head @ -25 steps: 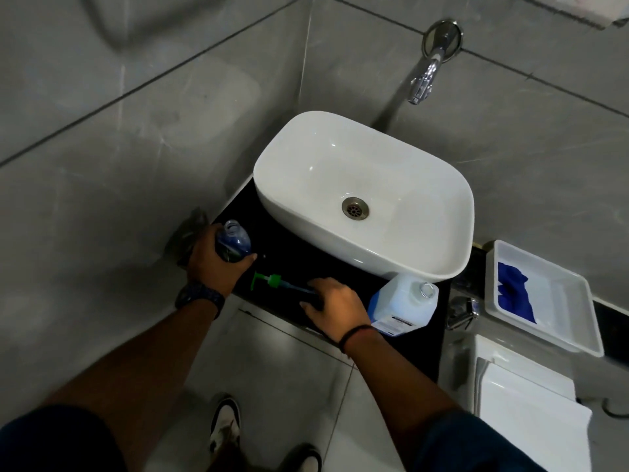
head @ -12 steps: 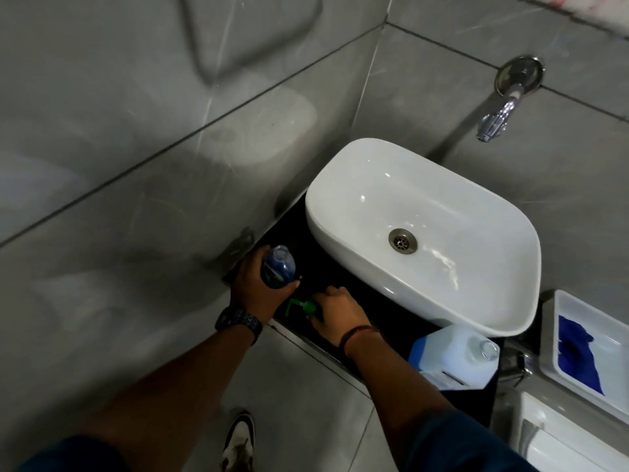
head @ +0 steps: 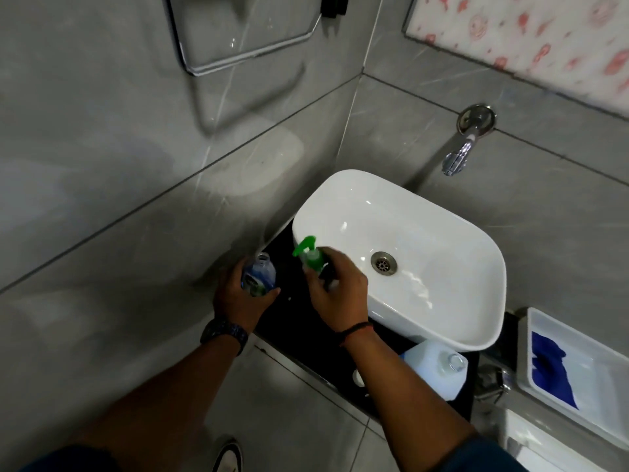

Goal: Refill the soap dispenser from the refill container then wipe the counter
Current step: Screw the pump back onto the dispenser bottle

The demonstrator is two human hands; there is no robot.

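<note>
Left grip point(head: 238, 301) curls round open bottle point(head: 259, 279), mouth up, likely for filling; right grip point(head: 335, 291) pinches green pump point(head: 308, 255) clear at 3 o'clock; jug point(head: 432, 369) untouched at 5 o'clock.

Dim light, glare on the white basin point(head: 442, 240), wide-angle bending at edges

Glossy grey wall tiles point(head: 102, 148) meet in a corner, a chrome towel rail point(head: 248, 55) on one, grey floor tiles point(head: 289, 420) below

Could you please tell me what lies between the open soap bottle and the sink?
In the head view, a strip of black counter beside the bottle, and over it the right hand holding the green pump.
</note>
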